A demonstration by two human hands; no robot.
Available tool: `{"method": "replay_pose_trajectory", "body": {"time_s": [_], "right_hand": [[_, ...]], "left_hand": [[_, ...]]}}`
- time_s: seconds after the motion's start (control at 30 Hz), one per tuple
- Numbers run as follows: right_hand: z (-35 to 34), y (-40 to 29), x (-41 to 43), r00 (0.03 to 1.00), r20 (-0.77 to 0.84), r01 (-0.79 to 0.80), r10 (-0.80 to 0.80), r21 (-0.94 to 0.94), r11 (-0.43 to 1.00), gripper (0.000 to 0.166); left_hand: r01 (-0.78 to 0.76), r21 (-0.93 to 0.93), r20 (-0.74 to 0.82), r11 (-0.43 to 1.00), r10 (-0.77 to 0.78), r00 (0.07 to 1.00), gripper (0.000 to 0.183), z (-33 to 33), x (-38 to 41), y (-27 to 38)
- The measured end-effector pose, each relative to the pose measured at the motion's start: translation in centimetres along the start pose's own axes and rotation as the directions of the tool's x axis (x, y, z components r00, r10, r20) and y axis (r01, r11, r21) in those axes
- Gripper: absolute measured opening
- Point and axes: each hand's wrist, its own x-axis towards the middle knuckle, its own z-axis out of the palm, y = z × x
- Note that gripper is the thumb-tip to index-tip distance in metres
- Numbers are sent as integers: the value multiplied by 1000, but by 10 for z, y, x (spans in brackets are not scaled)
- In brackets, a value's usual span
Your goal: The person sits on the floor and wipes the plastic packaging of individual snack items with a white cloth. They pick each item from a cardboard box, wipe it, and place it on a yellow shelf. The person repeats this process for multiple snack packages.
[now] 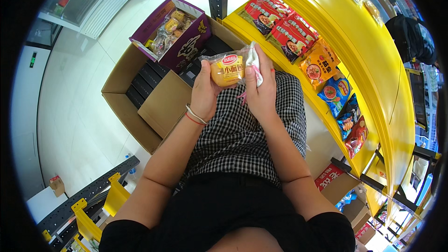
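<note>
My left hand (204,92) grips the left end of a plastic-wrapped bread bun (227,71), its thumb at the wrapper's edge. At the wrapper's right end is my right hand (262,87), which also holds a white and pink cloth (253,63) against it. Both hands are above my checked trousers. Beyond them to the left, a purple carton (190,47) filled with more wrapped buns (171,26) rests tilted on a large open cardboard box (119,80). Black boxes (147,77) lie inside that large box.
A yellow metal shelf (376,59) curves along the right, bearing red noodle packs (292,36), an orange pack (319,63) and several snack bags (335,92). A dark perforated post (217,0) rises behind the box. A dark rack beam (87,192) crosses the lower left.
</note>
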Motion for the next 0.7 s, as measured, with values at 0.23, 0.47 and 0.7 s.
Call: {"method": "replay_pose_trajectory", "body": {"time_s": [0.23,0.47,0.7], "right_hand": [[-9,-3,2,844,332,-531,421,628,569,41],[-15,0,2,776,388,-618,497,627,475,40],[-8,6,2,788,246,-550,564,692,467,36]], "left_hand": [[15,-6,-5,1000,-15,1000,54,-3,2,-2],[33,62,4,998,-34,999,53,-6,1,1],[-17,31,-61,999,19,998,45,0,6,1]]}}
